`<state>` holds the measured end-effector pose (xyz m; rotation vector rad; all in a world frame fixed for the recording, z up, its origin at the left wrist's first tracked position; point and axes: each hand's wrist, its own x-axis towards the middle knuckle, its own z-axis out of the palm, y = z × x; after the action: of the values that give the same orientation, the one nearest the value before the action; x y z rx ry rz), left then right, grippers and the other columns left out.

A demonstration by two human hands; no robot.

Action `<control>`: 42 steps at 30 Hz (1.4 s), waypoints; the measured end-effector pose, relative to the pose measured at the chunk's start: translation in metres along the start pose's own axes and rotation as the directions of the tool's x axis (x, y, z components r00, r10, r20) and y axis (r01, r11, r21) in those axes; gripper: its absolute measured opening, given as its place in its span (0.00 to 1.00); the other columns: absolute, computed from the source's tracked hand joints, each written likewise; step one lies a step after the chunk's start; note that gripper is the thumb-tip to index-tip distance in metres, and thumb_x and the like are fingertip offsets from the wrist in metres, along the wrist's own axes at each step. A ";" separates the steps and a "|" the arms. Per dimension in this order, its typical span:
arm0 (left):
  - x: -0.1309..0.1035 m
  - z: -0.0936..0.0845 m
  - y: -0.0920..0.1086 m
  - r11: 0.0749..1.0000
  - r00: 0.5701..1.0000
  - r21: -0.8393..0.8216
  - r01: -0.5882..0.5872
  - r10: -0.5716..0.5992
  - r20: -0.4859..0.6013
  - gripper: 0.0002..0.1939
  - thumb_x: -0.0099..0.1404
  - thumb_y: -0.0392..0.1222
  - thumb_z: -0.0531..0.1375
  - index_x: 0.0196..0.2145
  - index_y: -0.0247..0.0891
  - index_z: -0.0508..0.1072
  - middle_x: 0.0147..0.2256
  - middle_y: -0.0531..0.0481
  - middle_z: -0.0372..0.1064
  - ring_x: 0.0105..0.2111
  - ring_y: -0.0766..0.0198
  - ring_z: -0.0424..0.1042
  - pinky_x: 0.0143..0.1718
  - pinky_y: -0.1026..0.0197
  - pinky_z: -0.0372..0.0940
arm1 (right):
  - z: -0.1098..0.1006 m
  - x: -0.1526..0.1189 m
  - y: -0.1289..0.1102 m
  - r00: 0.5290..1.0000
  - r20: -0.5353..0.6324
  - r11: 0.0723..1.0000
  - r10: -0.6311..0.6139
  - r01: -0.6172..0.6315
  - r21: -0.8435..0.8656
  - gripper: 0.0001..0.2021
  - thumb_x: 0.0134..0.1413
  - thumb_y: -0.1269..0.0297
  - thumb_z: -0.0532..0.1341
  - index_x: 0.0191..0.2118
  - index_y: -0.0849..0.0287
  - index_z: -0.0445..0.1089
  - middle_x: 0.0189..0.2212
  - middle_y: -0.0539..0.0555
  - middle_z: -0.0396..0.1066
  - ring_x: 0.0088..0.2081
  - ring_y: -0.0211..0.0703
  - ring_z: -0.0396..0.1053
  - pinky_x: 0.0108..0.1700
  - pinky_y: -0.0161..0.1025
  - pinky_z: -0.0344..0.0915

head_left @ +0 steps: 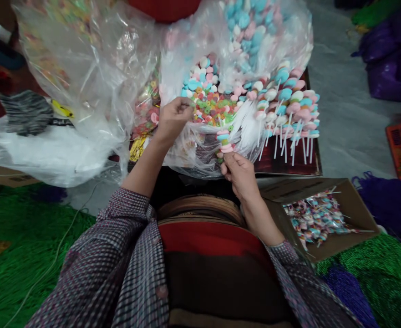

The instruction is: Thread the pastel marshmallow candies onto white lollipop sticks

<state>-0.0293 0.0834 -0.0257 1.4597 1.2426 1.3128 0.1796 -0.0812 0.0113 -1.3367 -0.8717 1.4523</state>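
Observation:
My right hand (238,172) is closed around the lower end of a candy skewer (223,139), which carries pink and blue marshmallow pieces with green and orange gummy rings. My left hand (176,115) is pinched at the left edge of a pile of small coloured gummy rings (214,108); what its fingertips hold, if anything, is too small to make out. Behind the rings lie pink, white and blue marshmallow pieces (200,78) on clear plastic. A bundle of white sticks (247,126) lies right of the rings. Finished-looking marshmallow skewers (289,105) are stacked at the table's right end.
Large clear bags of candy (94,59) stand at the back left. A marshmallow bag (255,32) stands behind the pile. An open cardboard box (357,214) of wrapped skewers sits below right. A striped grey cloth (26,111) lies left. Green strands (22,237) cover the floor.

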 end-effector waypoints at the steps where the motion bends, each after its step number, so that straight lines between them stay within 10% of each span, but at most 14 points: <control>1: -0.006 0.000 0.006 0.995 0.998 -0.073 0.068 -0.067 0.009 0.04 0.63 0.41 0.68 0.36 0.43 0.76 0.29 0.54 0.73 0.29 0.67 0.72 0.29 0.63 0.65 | 0.001 0.001 -0.001 1.000 0.025 0.999 -0.006 0.007 -0.037 0.25 0.53 0.38 0.66 0.36 0.59 0.76 0.16 0.42 0.62 0.17 0.29 0.48 0.20 0.32 0.42; 12: -0.052 0.014 0.026 0.894 0.971 -0.381 0.235 -0.199 0.134 0.12 0.64 0.49 0.70 0.37 0.42 0.74 0.31 0.55 0.74 0.31 0.70 0.77 0.30 0.66 0.69 | 0.009 0.004 -0.006 0.974 0.173 0.919 -0.148 0.200 -0.341 0.20 0.64 0.47 0.59 0.35 0.58 0.77 0.15 0.43 0.57 0.20 0.34 0.55 0.26 0.34 0.50; 28: -0.068 0.025 0.028 0.974 0.974 0.044 -0.224 0.226 -0.034 0.11 0.66 0.52 0.68 0.40 0.44 0.77 0.36 0.52 0.75 0.35 0.67 0.74 0.41 0.62 0.70 | 0.009 0.002 -0.003 0.979 0.114 0.903 -0.172 0.203 -0.379 0.19 0.63 0.47 0.59 0.33 0.57 0.77 0.18 0.45 0.58 0.24 0.37 0.56 0.27 0.36 0.50; 36: -0.065 0.025 0.024 0.930 0.982 -0.316 0.186 -0.164 0.094 0.15 0.69 0.58 0.62 0.39 0.45 0.71 0.34 0.52 0.75 0.34 0.67 0.78 0.33 0.63 0.71 | 0.005 0.008 0.009 0.973 0.156 0.927 -0.173 0.214 -0.309 0.21 0.64 0.43 0.58 0.36 0.56 0.76 0.17 0.44 0.57 0.21 0.36 0.56 0.27 0.36 0.51; 42: -0.065 0.024 0.018 0.884 0.972 -0.408 0.230 -0.188 0.142 0.13 0.66 0.55 0.66 0.39 0.45 0.72 0.34 0.53 0.74 0.34 0.67 0.78 0.34 0.62 0.72 | 0.004 0.006 0.009 0.972 0.164 0.935 -0.169 0.211 -0.286 0.20 0.64 0.44 0.59 0.36 0.57 0.76 0.18 0.43 0.57 0.21 0.34 0.55 0.27 0.36 0.51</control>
<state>-0.0014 0.0171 -0.0257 1.0368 0.9460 1.2502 0.1746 -0.0776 0.0011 -1.3386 -1.3201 1.3064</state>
